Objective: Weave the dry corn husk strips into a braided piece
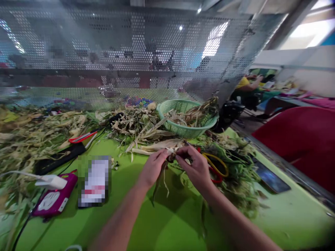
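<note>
My left hand [153, 167] and my right hand [195, 165] meet above the green table [162, 216], both pinched on a small plant piece [170, 157] with dry husk strips hanging below it. Loose pale husks [157, 144] lie just beyond my fingers. Yellow and red scissors [217, 167] rest on the table right of my right hand.
A green plastic basket [183, 129] holding husks stands behind my hands. Husk heaps [34, 136] cover the left side and green leaves [235, 164] the right. A magenta device [54, 198], a white plug [51, 181], a pixelated card [95, 181], a dark phone [270, 178] lie about. A perforated metal screen [131, 52] rises behind.
</note>
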{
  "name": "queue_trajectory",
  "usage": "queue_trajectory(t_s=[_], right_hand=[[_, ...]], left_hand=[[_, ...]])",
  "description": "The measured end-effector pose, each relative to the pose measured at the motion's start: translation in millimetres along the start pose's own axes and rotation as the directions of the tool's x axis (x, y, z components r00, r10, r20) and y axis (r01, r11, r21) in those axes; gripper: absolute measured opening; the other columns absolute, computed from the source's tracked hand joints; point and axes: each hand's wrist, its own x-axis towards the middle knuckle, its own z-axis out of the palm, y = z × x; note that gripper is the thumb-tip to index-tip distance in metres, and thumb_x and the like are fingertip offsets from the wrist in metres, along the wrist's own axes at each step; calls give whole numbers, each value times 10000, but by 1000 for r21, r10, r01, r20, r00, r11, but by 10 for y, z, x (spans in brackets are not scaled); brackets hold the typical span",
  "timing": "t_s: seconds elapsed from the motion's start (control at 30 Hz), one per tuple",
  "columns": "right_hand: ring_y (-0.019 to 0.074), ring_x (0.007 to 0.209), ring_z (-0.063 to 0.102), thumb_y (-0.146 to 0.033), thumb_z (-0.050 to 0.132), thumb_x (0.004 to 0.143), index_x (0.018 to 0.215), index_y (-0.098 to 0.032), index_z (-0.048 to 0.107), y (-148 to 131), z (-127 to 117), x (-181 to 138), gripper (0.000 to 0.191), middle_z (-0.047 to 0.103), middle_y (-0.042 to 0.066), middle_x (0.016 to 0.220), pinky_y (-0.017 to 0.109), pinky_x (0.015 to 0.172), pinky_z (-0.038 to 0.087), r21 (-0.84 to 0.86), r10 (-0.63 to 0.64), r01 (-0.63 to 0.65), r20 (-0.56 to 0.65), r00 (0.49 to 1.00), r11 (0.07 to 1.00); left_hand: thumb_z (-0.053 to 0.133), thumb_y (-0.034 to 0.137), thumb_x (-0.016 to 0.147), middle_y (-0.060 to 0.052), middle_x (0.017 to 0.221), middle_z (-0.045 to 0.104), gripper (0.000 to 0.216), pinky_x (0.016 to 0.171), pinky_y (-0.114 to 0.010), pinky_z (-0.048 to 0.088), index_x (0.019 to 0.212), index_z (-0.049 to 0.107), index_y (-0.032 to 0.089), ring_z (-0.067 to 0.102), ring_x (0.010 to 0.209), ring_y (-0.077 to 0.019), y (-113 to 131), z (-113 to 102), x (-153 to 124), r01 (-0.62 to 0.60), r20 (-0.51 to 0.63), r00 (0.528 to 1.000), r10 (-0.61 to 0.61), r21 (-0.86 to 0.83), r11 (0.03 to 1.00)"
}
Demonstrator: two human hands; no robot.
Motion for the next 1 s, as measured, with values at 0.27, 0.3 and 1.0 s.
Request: queue_trajectory(t_s=[0.27,0.3,1.0], right_hand=[[150,678,547,-176,598,807,810,-192,583,16,-3,-4,21,576,12,755,268,643,450,18,-34,34,9,999,999],[149,677,547,-176,600,807,808,-190,582,15,-2,-4,23,575,11,755,265,642,448,19,-38,38,7,999,999],[137,671,529,-194,593,815,802,-190,566,-13,-2,-8,30,569,-6,727,245,635,425,154,31,-42,76,997,987]], left_hand=[[547,543,806,-12,784,600,402,685,-251,387,898,657,168,491,726,-141,16,-10,8,18,14,1000,-18,41,999],[553,537,804,-8,777,597,392,681,-248,384,891,657,169,488,721,-138,16,-9,12,14,16,1000,-15,52,999],[617,457,779,-26,766,639,314,670,-250,447,860,653,155,557,701,-141,-65,-9,61,-64,-78,994,73,112,992]])
